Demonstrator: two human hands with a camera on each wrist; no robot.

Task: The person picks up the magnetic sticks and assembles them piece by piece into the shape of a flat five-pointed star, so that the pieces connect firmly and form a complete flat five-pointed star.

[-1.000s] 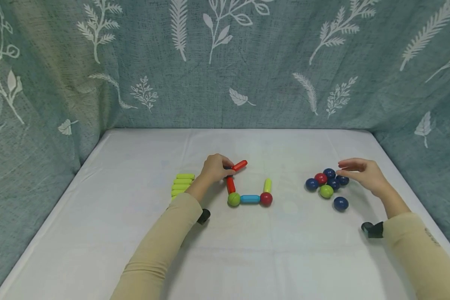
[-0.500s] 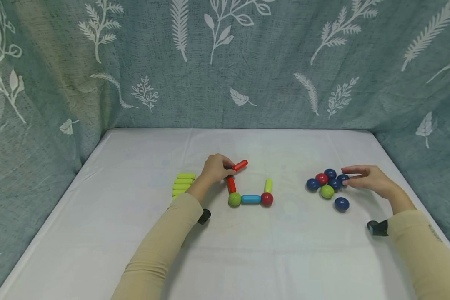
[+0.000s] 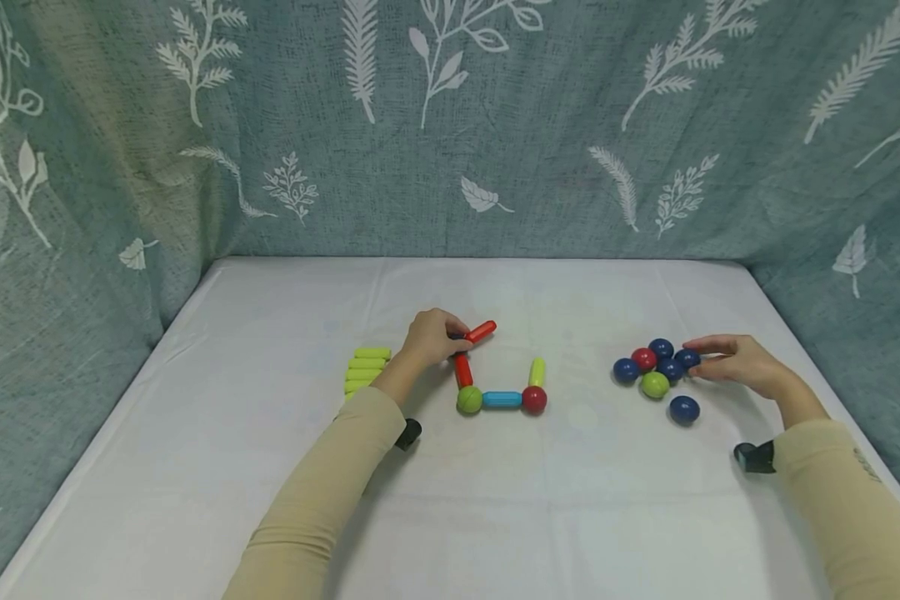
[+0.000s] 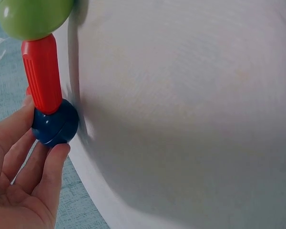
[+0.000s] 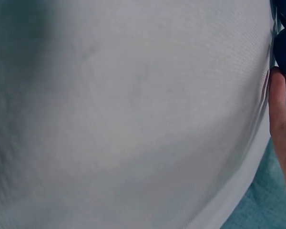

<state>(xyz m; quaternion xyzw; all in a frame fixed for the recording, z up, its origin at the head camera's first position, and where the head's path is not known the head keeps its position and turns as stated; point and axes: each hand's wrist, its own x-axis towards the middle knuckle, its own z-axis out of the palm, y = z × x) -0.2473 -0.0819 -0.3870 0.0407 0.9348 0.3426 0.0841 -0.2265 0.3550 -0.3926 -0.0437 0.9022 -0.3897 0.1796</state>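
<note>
My left hand (image 3: 429, 335) pinches a dark blue ball (image 4: 56, 125), mostly covered by the fingers in the head view. Two red rods join this ball: one rod (image 3: 462, 369) runs down to a green ball (image 3: 469, 399), and the other rod (image 3: 482, 332) points up to the right. From the green ball a light blue rod (image 3: 502, 399) leads to a red ball (image 3: 535, 400) with a yellow-green rod (image 3: 537, 372) standing off it. At the right, thumb and fingers of my right hand (image 3: 746, 367) pinch a dark blue ball (image 3: 687, 358) at the edge of a ball cluster.
Beside the right hand lie more dark blue balls (image 3: 626, 371), a red ball (image 3: 643, 359) and a green ball (image 3: 654, 384). A single dark blue ball (image 3: 684, 409) lies nearer. Yellow-green rods (image 3: 367, 364) are stacked left, partly behind the left arm. A white cloth (image 3: 600, 500) covers the table.
My right hand has lowered and shifted slightly right, and its fingers have closed round the rightmost dark blue ball. The left hand has kept its hold without visible movement.
</note>
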